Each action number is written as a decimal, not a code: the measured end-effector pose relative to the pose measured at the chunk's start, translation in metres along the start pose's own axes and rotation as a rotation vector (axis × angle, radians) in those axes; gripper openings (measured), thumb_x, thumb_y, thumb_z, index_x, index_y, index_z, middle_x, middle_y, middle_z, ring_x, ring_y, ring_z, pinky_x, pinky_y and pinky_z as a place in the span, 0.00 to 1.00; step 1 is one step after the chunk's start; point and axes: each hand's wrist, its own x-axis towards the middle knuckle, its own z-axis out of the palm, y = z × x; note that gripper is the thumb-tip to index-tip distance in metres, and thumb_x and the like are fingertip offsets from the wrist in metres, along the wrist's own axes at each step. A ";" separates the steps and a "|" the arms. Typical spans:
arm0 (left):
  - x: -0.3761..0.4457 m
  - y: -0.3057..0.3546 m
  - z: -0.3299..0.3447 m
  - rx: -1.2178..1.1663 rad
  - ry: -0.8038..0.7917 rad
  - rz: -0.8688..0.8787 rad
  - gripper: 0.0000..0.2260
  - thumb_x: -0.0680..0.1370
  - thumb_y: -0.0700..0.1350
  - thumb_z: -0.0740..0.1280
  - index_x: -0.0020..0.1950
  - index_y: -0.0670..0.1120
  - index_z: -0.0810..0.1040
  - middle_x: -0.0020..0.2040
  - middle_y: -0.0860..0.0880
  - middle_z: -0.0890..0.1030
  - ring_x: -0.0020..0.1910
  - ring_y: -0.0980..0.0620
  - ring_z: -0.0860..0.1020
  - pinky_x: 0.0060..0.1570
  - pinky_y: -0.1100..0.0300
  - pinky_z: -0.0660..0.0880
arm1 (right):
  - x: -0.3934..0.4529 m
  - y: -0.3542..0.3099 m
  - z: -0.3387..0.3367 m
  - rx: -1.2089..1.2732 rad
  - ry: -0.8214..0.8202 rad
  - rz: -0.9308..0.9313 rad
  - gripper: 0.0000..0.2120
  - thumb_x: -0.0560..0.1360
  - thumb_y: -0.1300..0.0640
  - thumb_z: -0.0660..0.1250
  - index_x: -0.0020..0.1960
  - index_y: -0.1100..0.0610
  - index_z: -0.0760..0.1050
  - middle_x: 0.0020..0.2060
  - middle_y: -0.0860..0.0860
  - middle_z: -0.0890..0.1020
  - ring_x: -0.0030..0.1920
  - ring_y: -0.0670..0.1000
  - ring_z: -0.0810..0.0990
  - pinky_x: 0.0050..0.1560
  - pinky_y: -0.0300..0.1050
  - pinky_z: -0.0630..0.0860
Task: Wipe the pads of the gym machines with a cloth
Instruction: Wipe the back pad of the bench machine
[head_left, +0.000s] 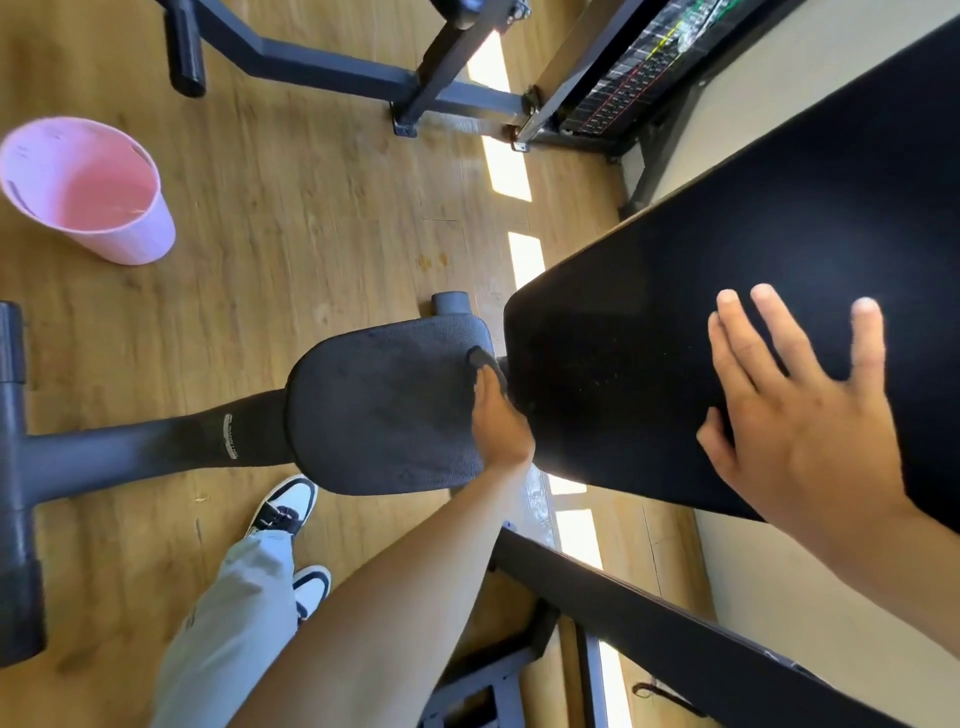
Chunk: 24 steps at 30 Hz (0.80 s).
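A black seat pad (384, 410) sits low in the middle of the head view, and a long black back pad (753, 249) slopes up to the right. My left hand (498, 421) reaches into the gap where the two pads meet and holds a dark cloth (483, 361) against the seat pad's right edge; its fingers are mostly hidden behind the back pad. My right hand (795, 410) lies flat on the back pad with fingers spread and straight.
A pink bucket (88, 192) stands on the wooden floor at the upper left. Dark machine frames (311, 62) cross the top, with a weight stack (639, 67) at upper right. A T-shaped base bar (15, 467) is at left, my shoes (283, 512) below.
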 end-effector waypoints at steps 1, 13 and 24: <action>0.001 0.011 0.001 -0.048 -0.010 0.017 0.23 0.87 0.39 0.54 0.83 0.42 0.58 0.82 0.45 0.62 0.82 0.44 0.57 0.80 0.52 0.55 | 0.002 -0.003 0.000 0.004 0.000 0.003 0.36 0.80 0.44 0.43 0.82 0.64 0.50 0.83 0.60 0.51 0.83 0.60 0.45 0.77 0.72 0.38; -0.054 0.107 0.034 -0.235 -0.008 0.629 0.22 0.87 0.38 0.55 0.82 0.41 0.63 0.81 0.51 0.59 0.83 0.52 0.54 0.80 0.55 0.60 | 0.009 -0.007 0.007 -0.127 -0.021 -0.024 0.37 0.80 0.44 0.34 0.82 0.64 0.37 0.82 0.61 0.37 0.82 0.61 0.35 0.74 0.72 0.31; 0.017 0.068 0.008 -0.162 -0.020 0.233 0.19 0.87 0.43 0.59 0.78 0.42 0.69 0.72 0.38 0.75 0.74 0.41 0.72 0.75 0.48 0.68 | 0.008 -0.010 0.014 -0.179 -0.025 -0.029 0.36 0.79 0.46 0.29 0.80 0.67 0.30 0.80 0.64 0.33 0.81 0.61 0.32 0.80 0.63 0.39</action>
